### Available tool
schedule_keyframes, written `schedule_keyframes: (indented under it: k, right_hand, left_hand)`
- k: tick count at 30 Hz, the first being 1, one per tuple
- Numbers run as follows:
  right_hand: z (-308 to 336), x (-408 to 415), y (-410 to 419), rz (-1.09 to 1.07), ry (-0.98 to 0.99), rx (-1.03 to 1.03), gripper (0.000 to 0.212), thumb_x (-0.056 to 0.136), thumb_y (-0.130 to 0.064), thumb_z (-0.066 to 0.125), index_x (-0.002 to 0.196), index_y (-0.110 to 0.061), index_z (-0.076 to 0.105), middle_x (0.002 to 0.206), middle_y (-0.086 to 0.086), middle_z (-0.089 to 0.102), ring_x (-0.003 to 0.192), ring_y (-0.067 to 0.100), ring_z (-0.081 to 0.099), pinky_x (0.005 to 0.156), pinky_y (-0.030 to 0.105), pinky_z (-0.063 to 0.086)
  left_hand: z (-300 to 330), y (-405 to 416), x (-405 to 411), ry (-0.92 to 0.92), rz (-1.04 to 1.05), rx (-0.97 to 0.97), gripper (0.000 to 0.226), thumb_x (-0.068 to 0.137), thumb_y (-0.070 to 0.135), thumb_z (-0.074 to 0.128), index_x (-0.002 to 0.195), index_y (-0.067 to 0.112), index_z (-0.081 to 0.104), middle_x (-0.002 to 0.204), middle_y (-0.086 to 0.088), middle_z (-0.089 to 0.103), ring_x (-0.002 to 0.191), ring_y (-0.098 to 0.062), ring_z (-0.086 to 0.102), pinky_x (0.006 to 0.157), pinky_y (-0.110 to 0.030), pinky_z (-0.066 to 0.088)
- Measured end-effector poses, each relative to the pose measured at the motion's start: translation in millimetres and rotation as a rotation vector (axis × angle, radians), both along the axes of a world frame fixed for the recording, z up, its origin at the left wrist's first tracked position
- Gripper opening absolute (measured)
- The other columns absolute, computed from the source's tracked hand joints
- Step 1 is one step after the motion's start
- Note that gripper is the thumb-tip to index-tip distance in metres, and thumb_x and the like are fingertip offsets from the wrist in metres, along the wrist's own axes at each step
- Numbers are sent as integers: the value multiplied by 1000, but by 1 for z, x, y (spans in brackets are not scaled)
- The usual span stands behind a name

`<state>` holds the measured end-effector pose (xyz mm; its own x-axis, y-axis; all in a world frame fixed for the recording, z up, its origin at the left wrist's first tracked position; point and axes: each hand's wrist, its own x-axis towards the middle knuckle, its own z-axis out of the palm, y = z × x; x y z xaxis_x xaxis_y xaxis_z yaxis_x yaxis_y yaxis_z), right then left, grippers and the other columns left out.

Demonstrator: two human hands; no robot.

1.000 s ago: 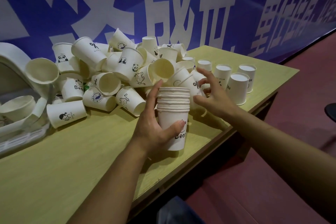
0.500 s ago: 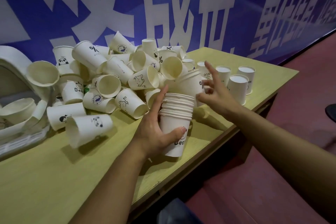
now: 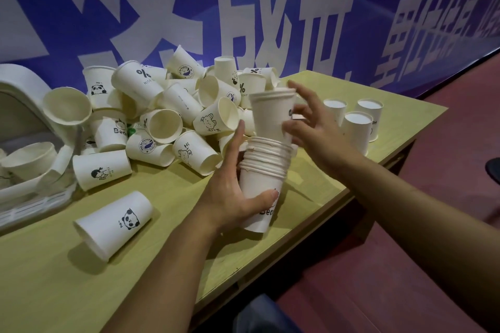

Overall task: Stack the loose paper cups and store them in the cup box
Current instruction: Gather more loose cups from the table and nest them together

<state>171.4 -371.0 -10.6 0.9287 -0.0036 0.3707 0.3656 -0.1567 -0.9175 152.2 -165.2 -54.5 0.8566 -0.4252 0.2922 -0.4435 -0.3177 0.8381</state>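
Far left on the yellow-green wooden counter (image 3: pixel 54 278): a clear plastic cup box with a white curved top (image 3: pixel 24 116), only a few cups inside. Beside it, a big heap of loose white paper cups (image 3: pixel 173 111), not yet stacked. Nearer, one white panda cup on its side (image 3: pixel 116 222). Middle: left hand (image 3: pixel 230 192), fingers wrapped round a nested stack of white cups (image 3: pixel 263 178). Right hand (image 3: pixel 311 127) pinched a small white nested pair (image 3: pixel 272 113) going into that stack. Far right, three upside-down white cups (image 3: pixel 354 121). Lots left.

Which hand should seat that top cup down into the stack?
Right. The right hand already grips the top cup, poised above the stack; the left hand is busy holding that stack.
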Motion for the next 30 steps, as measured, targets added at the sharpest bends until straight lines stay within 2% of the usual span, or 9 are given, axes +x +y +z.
schedule_keyframes:
  k: [3, 7, 12, 15, 19, 21, 23, 26, 30]
  right_hand:
    - [-10, -5, 12, 27, -32, -165, 40, 96, -27, 50, 135, -35, 56, 124, -9, 63, 110, 7, 61, 96, 35, 52]
    - [-19, -2, 7, -26, -43, -260, 37, 100, -19, 48, 130, -33, 63, 123, -12, 62, 114, 1, 56, 100, 33, 46]
    - [-29, 14, -10, -183, -51, -1025, 59, 93, -34, 60, 147, -43, 36, 151, -5, 42, 139, 19, 32, 113, 44, 30]
    - [-35, 26, -12, -180, -9, -1177, 72, 90, -40, 64, 150, -44, 24, 155, -5, 37, 141, 22, 31, 112, 51, 30]
    - [-34, 36, -13, -259, -30, -1228, 78, 88, -47, 63, 151, -43, 18, 148, -3, 46, 132, 27, 35, 106, 50, 32]
    - [-33, 36, -14, -262, -7, -1223, 85, 84, -48, 67, 150, -47, 13, 140, 0, 53, 124, 27, 41, 103, 50, 35]
    - [-26, 32, -16, -261, -2, -1088, 91, 81, -43, 72, 150, -49, 13, 133, 4, 57, 112, 25, 50, 95, 46, 46]
    - [-1, 15, -13, -224, -4, -550, 90, 84, -27, 76, 149, -48, 18, 135, 7, 54, 94, 16, 62, 75, 36, 59]
    - [33, -6, 12, -74, 4, -42, 81, 88, -19, 70, 148, -44, 22, 128, 8, 53, 101, 15, 62, 66, 23, 58]
  left_hand:
    - [0, 1, 1, -65, 91, -31, 131, 57, 58, 77, 147, 60, -18, 137, 31, 40, 118, -6, 58, 99, -44, 53]
    - [0, 3, 3, -110, 129, -58, 123, 57, 54, 80, 145, 67, -6, 146, 15, 44, 125, -9, 56, 104, -47, 50]
    - [4, 9, 6, -68, 134, -114, 115, 56, 53, 79, 147, 60, 10, 137, 12, 52, 110, 7, 59, 87, -22, 56]
    - [6, 10, 5, -41, 126, -147, 111, 67, 38, 90, 148, 54, 16, 129, 21, 47, 98, 23, 55, 70, -6, 51]
    - [13, 11, -1, -42, 186, -98, 91, 78, 33, 82, 146, 53, 26, 117, 31, 43, 89, 33, 49, 66, -3, 49]
    - [15, 16, -4, -43, 201, -55, 90, 74, 43, 83, 139, 66, 26, 115, 33, 46, 95, 23, 55, 76, -10, 53]
    - [16, 23, -10, -30, 201, -25, 94, 67, 54, 86, 135, 75, 24, 118, 33, 49, 107, 8, 58, 91, -29, 56]
    - [18, 32, -20, -10, 182, 1, 95, 61, 61, 80, 137, 75, 25, 125, 35, 46, 117, -10, 59, 96, -44, 56]
    - [22, 39, -28, -29, 171, 77, 96, 70, 46, 86, 133, 78, 21, 112, 53, 42, 101, 12, 58, 83, -18, 54]
